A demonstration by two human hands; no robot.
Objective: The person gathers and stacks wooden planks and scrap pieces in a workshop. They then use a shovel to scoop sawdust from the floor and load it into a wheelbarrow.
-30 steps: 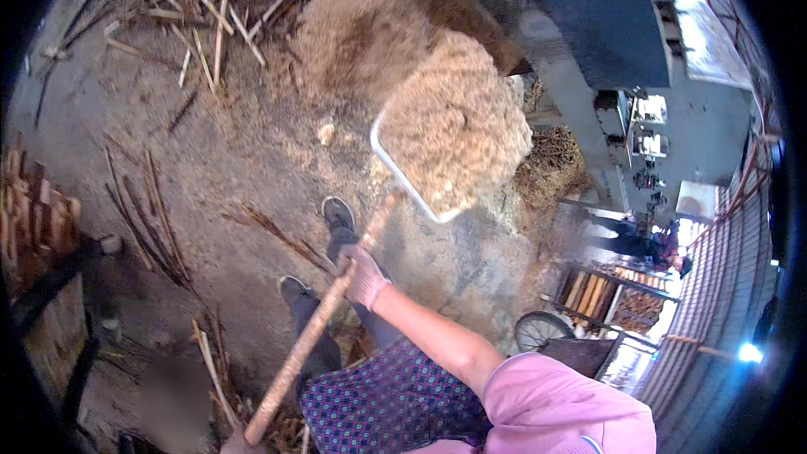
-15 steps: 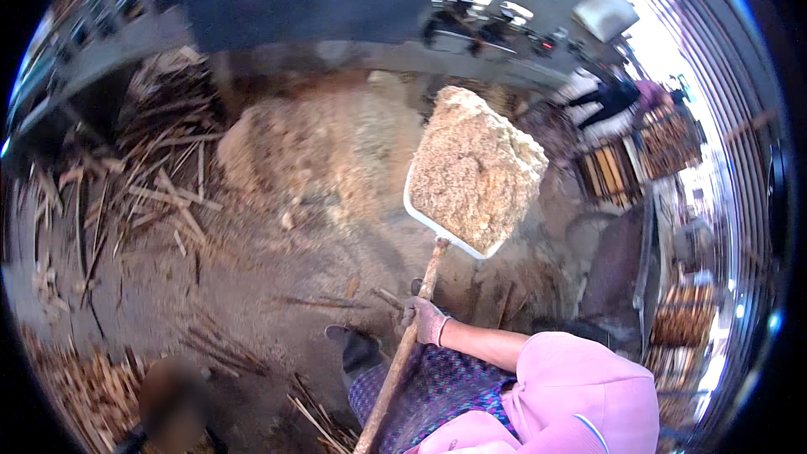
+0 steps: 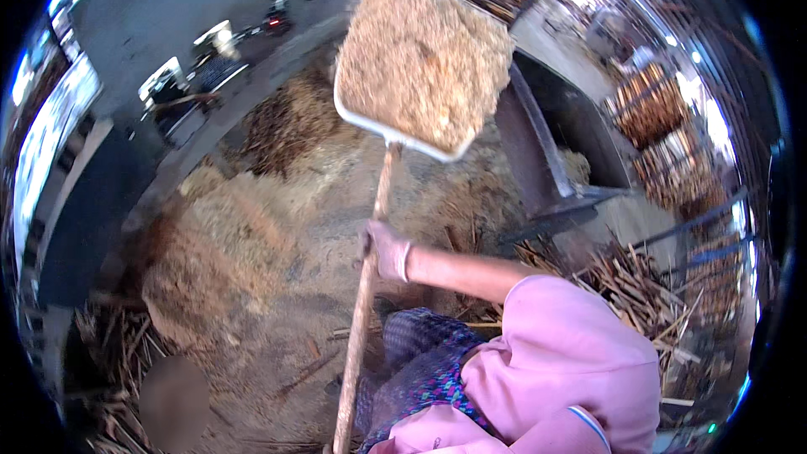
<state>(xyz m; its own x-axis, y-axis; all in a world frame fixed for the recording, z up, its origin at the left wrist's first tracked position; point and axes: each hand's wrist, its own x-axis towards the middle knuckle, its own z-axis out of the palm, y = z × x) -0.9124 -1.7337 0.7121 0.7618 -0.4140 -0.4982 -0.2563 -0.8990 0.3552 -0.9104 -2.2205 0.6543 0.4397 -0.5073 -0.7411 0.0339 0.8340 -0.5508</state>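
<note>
My right hand [image 3: 388,250], in a pale glove, is wrapped round the wooden handle [image 3: 357,340] of a wide shovel. The shovel's white-edged scoop [image 3: 403,138] is raised ahead of me, heaped with sawdust [image 3: 424,55]. To the right of the load stands a dark metal cart [image 3: 561,139] with an open tub and a little sawdust inside. A big sawdust pile [image 3: 223,240] lies on the ground to the left. The handle's lower end runs out at the bottom edge, and my left hand is not visible.
Scrap wood sticks [image 3: 635,286] are heaped at the right, with more [image 3: 118,336] at the lower left. Stacked wood bundles [image 3: 651,105] line the right side. Parked motorbikes [image 3: 176,97] stand beyond a low kerb at the far left. Loose sticks lie near my legs.
My view and body have turned right. The loaded shovel has swung with me and now sits beside the metal cart. The sawdust pile has shifted to the left of the view.
</note>
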